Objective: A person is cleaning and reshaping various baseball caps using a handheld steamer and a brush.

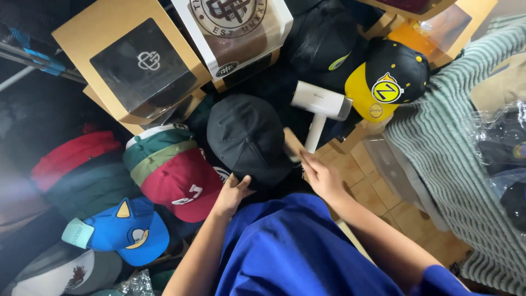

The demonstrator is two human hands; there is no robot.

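Black cap (pixel 247 137) at centre of the pile, crown up, resting over other caps on a tiled floor (pixel 378 189). Left hand (pixel 233 193) at the near edge of the cap, fingers curled onto its rim, gripping it. Right hand (pixel 320 174) just right of the cap, closed around a small wooden-backed brush (pixel 293 143) whose far end touches the cap's right side. White handheld steamer (pixel 320 107) lying just beyond the brush, handle pointing toward the right hand. Red cap (pixel 183 183) touching the black cap's left side, stacked with green caps (pixel 156 151) behind it. Blue cap with yellow ears (pixel 129 227) nearer, left of the left forearm. Yellow-and-black cap (pixel 386 82) farther right, beyond the steamer. Tan window boxes (pixel 129 60) at the far-left side of the pile, a white-framed box (pixel 233 27) beside them. Striped green cloth (pixel 455 126) along the right edge. Blue shirt (pixel 296 249) filling the near middle.
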